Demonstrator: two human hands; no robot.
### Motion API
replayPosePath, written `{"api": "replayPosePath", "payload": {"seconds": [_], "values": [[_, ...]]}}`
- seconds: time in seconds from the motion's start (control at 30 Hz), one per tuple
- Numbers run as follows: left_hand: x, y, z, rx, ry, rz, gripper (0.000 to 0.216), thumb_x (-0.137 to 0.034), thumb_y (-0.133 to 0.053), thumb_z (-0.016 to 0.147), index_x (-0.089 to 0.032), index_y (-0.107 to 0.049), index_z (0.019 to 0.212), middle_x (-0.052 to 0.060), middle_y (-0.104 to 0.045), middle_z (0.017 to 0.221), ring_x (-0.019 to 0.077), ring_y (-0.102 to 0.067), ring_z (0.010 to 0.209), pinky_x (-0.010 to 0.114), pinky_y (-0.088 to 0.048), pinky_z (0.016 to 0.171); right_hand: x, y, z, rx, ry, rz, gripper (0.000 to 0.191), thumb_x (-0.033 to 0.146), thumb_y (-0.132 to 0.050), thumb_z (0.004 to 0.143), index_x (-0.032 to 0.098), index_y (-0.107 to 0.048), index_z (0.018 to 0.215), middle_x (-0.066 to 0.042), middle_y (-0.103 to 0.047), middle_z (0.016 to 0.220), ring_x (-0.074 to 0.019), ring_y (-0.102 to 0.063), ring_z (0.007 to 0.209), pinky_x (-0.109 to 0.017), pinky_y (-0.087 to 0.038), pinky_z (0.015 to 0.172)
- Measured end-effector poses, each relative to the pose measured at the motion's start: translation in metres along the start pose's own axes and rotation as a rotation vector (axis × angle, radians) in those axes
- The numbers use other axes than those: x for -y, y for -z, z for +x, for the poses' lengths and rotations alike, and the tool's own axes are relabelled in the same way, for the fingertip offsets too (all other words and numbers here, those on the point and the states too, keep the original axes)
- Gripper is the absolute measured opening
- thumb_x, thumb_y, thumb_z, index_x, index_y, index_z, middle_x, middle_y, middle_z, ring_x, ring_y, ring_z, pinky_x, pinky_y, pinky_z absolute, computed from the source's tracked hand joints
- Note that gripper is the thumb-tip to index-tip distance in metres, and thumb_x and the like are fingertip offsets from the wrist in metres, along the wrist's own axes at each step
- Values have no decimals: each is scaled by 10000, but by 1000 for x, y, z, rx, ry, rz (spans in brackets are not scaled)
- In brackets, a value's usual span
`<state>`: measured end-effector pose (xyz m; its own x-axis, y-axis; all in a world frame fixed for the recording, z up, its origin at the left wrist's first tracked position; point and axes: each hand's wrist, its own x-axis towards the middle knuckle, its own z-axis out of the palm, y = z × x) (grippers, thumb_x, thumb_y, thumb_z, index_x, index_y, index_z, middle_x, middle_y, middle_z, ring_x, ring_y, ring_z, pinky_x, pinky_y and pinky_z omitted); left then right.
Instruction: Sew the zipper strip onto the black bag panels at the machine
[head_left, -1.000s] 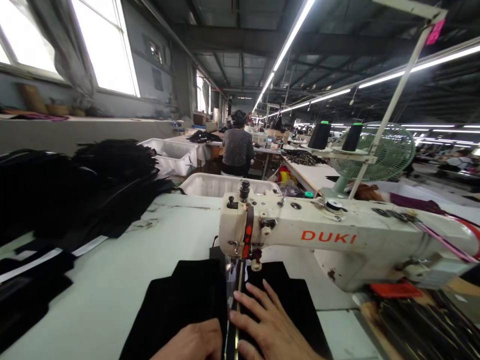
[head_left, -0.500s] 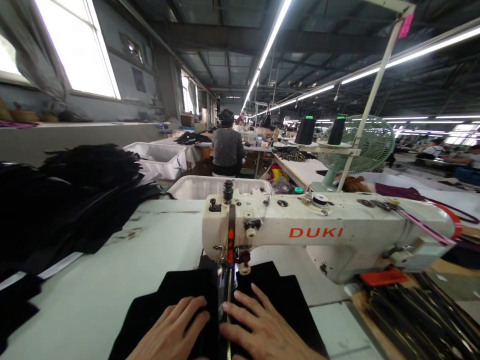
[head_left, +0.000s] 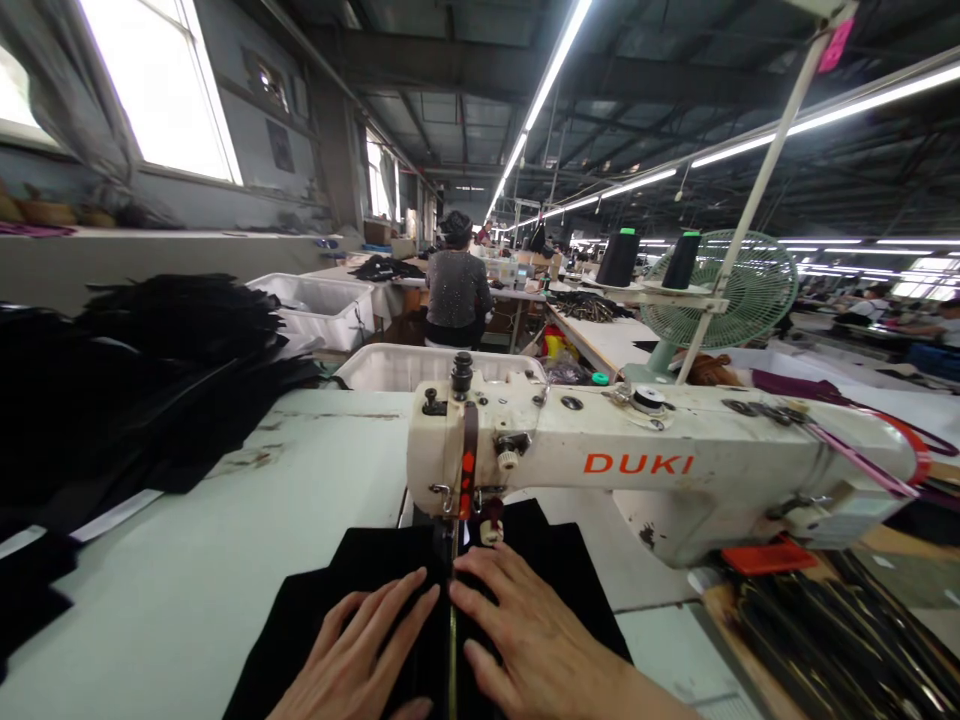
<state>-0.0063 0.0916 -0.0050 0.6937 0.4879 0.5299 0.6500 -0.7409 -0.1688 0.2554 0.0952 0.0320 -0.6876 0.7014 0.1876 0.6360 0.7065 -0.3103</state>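
My left hand lies flat, fingers spread, on the left panel of black fabric in front of the needle. My right hand rests open on the right panel, fingertips close to the presser foot. Between the two hands runs a thin zipper strip with a brass-coloured line, leading under the head of the white DUKI sewing machine. Both hands press the cloth down against the pale table.
A tall heap of black cut pieces fills the table's left. White bins stand behind the machine. A green fan and two thread cones sit at the right. A seated person works further back. Dark zippers lie at the lower right.
My left hand has opened from a tucked position and both hands have slid forward along the fabric toward the needle. The view has shifted slightly.
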Motion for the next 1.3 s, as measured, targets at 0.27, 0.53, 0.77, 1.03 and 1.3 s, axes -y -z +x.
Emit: {"api": "replayPosePath", "payload": {"seconds": [0.27,0.53,0.77,1.03,1.3], "values": [[1,6,11,73,-41,100,508,-417,-532,981,-176,-489,1426,62,-578,1406,257,-627,1124,354,-508,887,1,1,3,6,30,-51,441,314,-473,1012,235,-481,1446,-36,-526,1448,-172,-405,1396,-376,-183,1229],[31,6,33,199,169,-246,378,-168,-516,965,-199,-540,1341,100,-570,1377,272,-587,1181,369,-466,959,1,0,2,-12,47,-73,393,221,-493,981,188,-551,1368,-47,-537,1442,-162,-409,1395,-346,-165,1234],[70,17,88,527,37,-521,389,-268,-859,759,-252,-644,1083,-8,-685,1053,276,-614,1062,366,-377,961,4,3,2,5,14,-6,434,227,-516,970,244,-509,1404,-25,-533,1440,-165,-399,1399,-360,-199,1231],[78,17,94,617,-38,-593,375,-266,-960,601,-202,-621,748,8,-632,1050,311,-543,1074,382,-370,955,5,2,0,-30,1,-8,391,229,-497,985,239,-526,1374,-38,-536,1426,-177,-427,1376,-384,-226,1226],[86,49,67,379,166,-731,235,-285,-630,916,-205,-460,775,13,-580,973,190,-552,919,271,-450,821,25,4,0,-156,11,-93,357,109,-469,967,169,-571,1304,-98,-576,1347,-241,-522,1256,-417,-390,1122]]}}
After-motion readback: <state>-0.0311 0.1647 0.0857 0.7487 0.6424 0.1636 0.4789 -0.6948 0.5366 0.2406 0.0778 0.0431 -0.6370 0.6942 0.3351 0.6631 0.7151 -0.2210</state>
